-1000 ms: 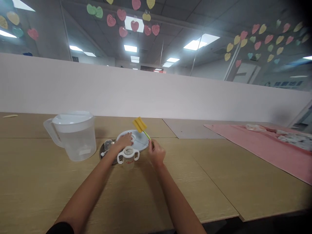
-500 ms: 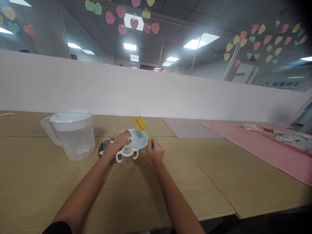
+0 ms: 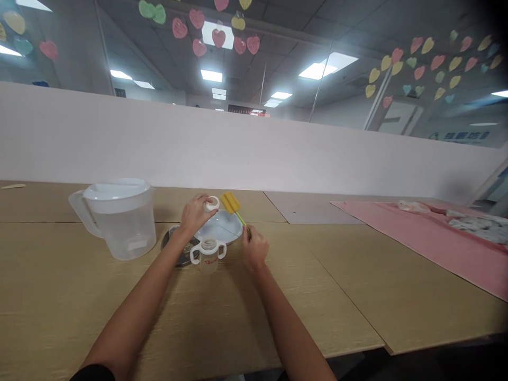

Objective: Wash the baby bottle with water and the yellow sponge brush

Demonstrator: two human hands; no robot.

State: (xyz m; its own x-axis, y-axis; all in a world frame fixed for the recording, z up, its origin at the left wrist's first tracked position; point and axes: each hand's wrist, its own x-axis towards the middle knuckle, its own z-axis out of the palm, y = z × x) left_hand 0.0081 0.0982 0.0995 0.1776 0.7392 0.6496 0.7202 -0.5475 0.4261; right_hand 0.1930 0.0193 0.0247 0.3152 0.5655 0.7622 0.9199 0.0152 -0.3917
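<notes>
Our left hand (image 3: pixel 194 216) holds a small white plastic ring (image 3: pixel 211 203), probably a bottle collar, just above the far edge of a round white plastic plate (image 3: pixel 220 226). Its fingers (image 3: pixel 199 203) are curled around the ring, grasping it. Our right hand (image 3: pixel 254 248) is clenched on the green handle of a bottle brush (image 3: pixel 240 217), and the brush's yellow sponge head (image 3: pixel 230 202) sits just beside the ring, apparently not touching it.

We judge the step in hand to be handling the ring with the brush ready; the next move calls for a steady grip on so small a piece.

In front of the plate stands an open cup with 2 handles (image 3: pixel 208 255) and red lettering, beside a steel tray (image 3: pixel 174 248). A lidded plastic jug (image 3: pixel 117 219) stands to our left on the worktop (image 3: pixel 317 280). Far to our right lies a pink mat (image 3: pixel 416 243) with crumpled cloth (image 3: pixel 472 225) on it.
</notes>
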